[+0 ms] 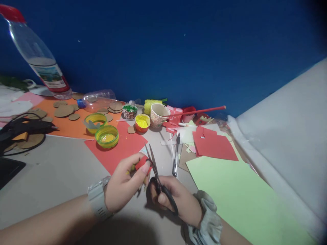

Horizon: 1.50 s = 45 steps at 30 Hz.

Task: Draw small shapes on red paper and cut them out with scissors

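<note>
My left hand [130, 183], with a watch at its wrist, pinches a small piece of red paper [141, 164] between thumb and fingers. In my right hand [176, 197] is a pair of black-handled scissors [156, 168], blades pointing up and parted a little. The scissors are right beside the red piece; whether a blade touches its edge I cannot tell. Under and beyond the left hand lies a red paper sheet [114, 154]. Two yellow-green bowls [106, 136] stand by that sheet, one close behind the other.
A tall water bottle [51, 73] and a black glue gun [28, 127] are on the left. At the back stand a paper cup [158, 117] and small paint cups [142, 122]. A pen [176, 156], red paper [214, 144] and a green sheet [230, 190] lie to the right.
</note>
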{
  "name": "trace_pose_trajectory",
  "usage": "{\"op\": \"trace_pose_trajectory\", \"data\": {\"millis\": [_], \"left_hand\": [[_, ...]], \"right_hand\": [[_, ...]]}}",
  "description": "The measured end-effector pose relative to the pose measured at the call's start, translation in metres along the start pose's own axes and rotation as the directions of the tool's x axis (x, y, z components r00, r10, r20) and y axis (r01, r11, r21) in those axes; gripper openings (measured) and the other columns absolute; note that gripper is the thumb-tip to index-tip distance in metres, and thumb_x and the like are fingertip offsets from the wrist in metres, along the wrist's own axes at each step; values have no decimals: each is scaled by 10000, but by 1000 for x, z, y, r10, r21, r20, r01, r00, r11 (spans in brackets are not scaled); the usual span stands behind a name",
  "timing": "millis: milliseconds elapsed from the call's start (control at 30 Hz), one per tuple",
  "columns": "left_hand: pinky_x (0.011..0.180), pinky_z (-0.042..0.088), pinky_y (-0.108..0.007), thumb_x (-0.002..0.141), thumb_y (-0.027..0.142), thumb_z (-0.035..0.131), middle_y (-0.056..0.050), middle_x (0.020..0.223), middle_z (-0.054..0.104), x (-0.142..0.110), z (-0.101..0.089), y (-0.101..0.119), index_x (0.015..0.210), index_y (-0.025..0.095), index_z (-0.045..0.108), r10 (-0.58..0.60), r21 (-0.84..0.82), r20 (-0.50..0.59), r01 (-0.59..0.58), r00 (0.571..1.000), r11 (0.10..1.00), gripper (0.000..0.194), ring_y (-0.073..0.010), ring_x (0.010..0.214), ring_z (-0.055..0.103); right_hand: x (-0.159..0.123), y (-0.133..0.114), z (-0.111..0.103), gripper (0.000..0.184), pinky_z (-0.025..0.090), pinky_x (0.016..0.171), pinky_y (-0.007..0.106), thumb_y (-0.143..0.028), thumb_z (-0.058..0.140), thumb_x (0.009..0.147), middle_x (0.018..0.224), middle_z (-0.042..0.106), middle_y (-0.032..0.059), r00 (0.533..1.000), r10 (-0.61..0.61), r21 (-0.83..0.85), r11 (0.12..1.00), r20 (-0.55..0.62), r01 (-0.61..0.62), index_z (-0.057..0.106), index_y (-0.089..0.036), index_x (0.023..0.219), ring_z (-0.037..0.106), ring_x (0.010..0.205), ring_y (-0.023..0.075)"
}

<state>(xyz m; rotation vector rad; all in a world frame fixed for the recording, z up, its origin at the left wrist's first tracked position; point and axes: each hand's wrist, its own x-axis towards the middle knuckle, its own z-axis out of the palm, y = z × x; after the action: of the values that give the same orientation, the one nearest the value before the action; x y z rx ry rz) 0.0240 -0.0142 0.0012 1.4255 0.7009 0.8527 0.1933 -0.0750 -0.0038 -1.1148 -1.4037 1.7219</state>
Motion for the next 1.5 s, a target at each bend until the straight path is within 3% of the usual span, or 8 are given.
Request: {"op": "trace_pose_trajectory", "data": {"millis": [800, 1500], "left_hand": [[481, 349, -188, 970, 302, 447, 50, 588, 505, 0, 0, -1, 739, 196, 482, 51, 36, -18, -51, 999, 998, 256, -76, 514, 430], [463, 349, -156, 966, 359, 469, 67, 577, 496, -2, 1, -3, 802, 201, 495, -9, -27, -53, 8, 999, 1000, 229, -60, 495, 414]], "right_hand": [[0, 2, -1, 605, 294, 485, 225, -765, 513, 745, 596, 422, -35, 1000, 14, -32, 999, 0, -14, 460, -166, 687, 362, 526, 82], [0, 5, 0, 601, 300, 488, 222, -762, 527, 735, 575, 429, -43, 1000, 12, -34, 999, -24, -13, 468, -166, 684, 369, 520, 84]]}}
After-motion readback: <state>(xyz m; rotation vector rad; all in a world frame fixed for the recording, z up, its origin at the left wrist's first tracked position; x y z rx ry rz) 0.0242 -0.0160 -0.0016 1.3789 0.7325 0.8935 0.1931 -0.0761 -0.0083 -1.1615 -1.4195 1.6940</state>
